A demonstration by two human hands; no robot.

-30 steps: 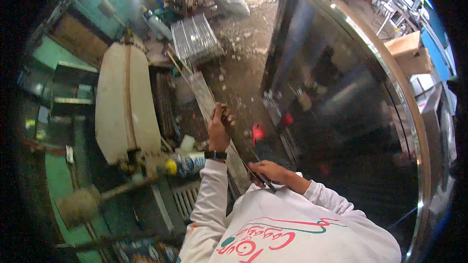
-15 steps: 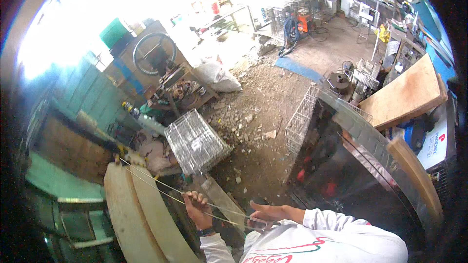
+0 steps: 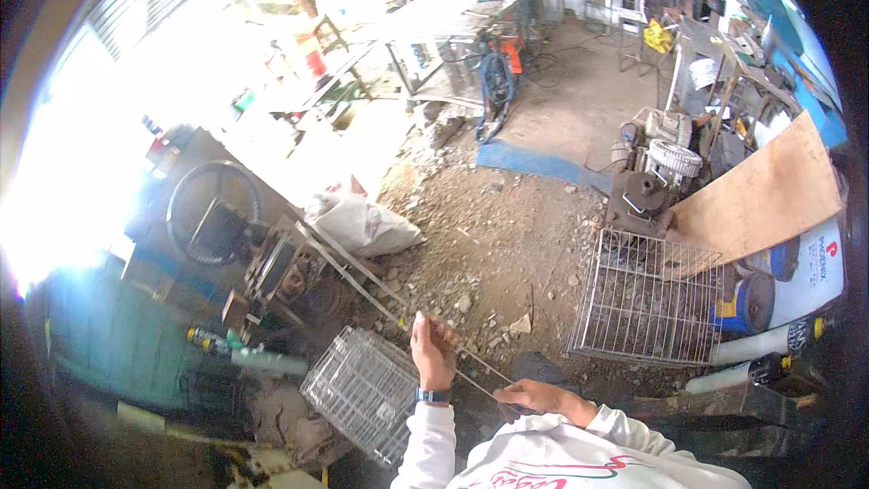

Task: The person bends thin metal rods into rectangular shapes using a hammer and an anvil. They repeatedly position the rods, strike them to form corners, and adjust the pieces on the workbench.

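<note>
1. Head view, far left: teal wall (image 3: 81, 344), lower part in shade.
2. Wheel (image 3: 171, 217), one, ring-shaped, dark, among cluttered hardware.
3. Sack (image 3: 362, 225), one, white, slumped on the stone-strewn ground (image 3: 471, 235).
4. Wire cage (image 3: 362, 394), one, silver, flat form, tilted; it appears lower left of the left hand.
5. Pale strips (image 3: 475, 371), slender, long; they slant from the upper left, near the sack in the view, through the left hand and down to the right hand.
6. Left hand (image 3: 434, 344), clenched around the pale strips partway along, thumb raised; dark watch (image 3: 433, 396) at the wrist, white sleeve below.
7. Tabletop (image 3: 434, 23), upper middle, in the background, partly washed out by glare.
8. Hose or cable bundle (image 3: 496, 81), blue, hanging beside the tabletop; which of the two cannot be told.
9. Right hand (image 3: 548, 401), grasping the near end of the pale strips, close to the body; fingertips partly hidden.
10. Wire rack (image 3: 634, 308), one, open grid, on the ground.
11. Machine (image 3: 665, 163), grey, ribbed, beyond the rack.
12. Board (image 3: 756, 204), one, light brown, leaning at a slant.
13. Container (image 3: 747, 303), round, blue, below the board.
</note>
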